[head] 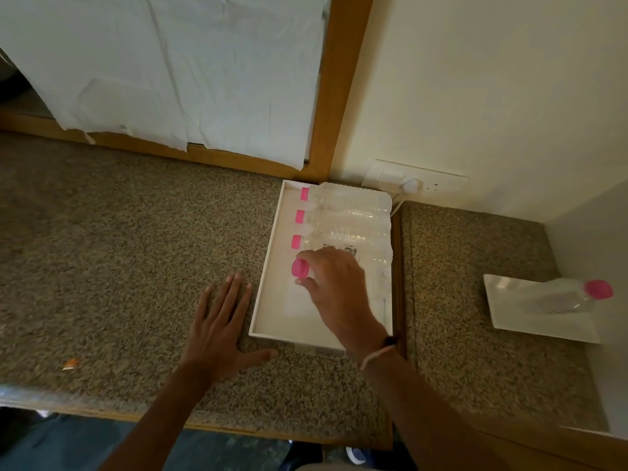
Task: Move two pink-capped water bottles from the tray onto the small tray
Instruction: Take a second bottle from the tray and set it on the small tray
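Right grip (334, 283) pinches a pink-capped bottle (300, 268) in the tray (272, 300) — left grip (217, 329) spread flat on the counter (119, 249).

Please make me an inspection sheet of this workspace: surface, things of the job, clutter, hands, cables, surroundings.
Surface: speckled brown granite counter, with a seam right of the big tray.
Job's things: large white rectangular tray holds four clear plastic bottles with pink caps, lying side by side; the nearest bottle is under the right hand. Small white flat tray at the right already holds one pink-capped clear bottle, lying down.
Clutter: small orange scrap near the front edge.
Hands: left hand flat on the counter; right hand grasping the nearest bottle by its neck.
Cables: white plug and cord at the wall socket behind the tray.
Surroundings: white cloth over a wooden frame; cream wall.
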{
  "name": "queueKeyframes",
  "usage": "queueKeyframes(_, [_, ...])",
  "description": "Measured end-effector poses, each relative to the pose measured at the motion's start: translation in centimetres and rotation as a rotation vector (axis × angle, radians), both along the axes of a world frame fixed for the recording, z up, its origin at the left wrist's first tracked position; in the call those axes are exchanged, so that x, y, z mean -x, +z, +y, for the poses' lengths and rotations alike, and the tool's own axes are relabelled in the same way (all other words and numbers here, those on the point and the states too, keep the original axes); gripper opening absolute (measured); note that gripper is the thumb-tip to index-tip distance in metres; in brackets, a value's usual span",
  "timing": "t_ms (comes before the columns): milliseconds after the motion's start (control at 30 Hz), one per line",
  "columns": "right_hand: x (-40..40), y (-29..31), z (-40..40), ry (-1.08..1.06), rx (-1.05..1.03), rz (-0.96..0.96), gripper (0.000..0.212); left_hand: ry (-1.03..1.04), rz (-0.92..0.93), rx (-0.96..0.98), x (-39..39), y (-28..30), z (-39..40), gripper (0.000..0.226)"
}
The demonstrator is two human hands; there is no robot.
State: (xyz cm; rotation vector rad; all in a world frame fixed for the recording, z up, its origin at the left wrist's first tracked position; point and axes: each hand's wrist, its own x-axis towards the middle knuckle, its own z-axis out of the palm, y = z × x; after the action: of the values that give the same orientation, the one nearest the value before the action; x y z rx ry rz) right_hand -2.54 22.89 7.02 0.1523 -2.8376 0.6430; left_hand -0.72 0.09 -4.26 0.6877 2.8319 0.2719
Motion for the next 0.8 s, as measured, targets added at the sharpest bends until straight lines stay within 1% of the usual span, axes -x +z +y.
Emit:
queueKeyframes(100, [-1.9, 2.9, 2.1, -0.125, 0.169, 0.057, 0.046, -0.001, 0.007, -0.003, 0.0, -0.2, -0.1, 0.129])
queueKeyframes(167, [-3.1, 4.1, 3.9, -0.191, 0.302, 0.007, 0.047, -0.004, 0.015, -0.012, 0.1, -0.4, -0.1, 0.130])
queueKeyframes(267, [-4.5, 4.9, 4.8, -0.191, 0.420, -0.068, 0.046, -0.010, 0.026, -0.028, 0.1, -0.7, -0.1, 0.131])
queueKeyframes(433, [-4.7, 4.9, 3.8, -0.148, 0.387, -0.077, 0.041, -0.020, 0.036, -0.017, 0.0, -0.5, 0.0, 0.130])
queueKeyframes(567, [-4.7, 5.2, 4.4, -0.137, 0.406, -0.076, 0.040, -0.022, 0.027, 0.002, -0.1, 0.0, 0.2, 0.128])
queueKeyframes(700, [-5.2, 4.8, 5.2, -0.134, 0.401, -0.027, 0.041, -0.007, 0.013, -0.015, 0.0, 0.8, 0.6, 0.129])
queueKeyframes(800, [-5.9, 4.3, 6.3, -0.148, 0.455, 0.020, 0.040, 0.008, 0.036, -0.025, 0.8, 2.0, 1.9, 0.133])
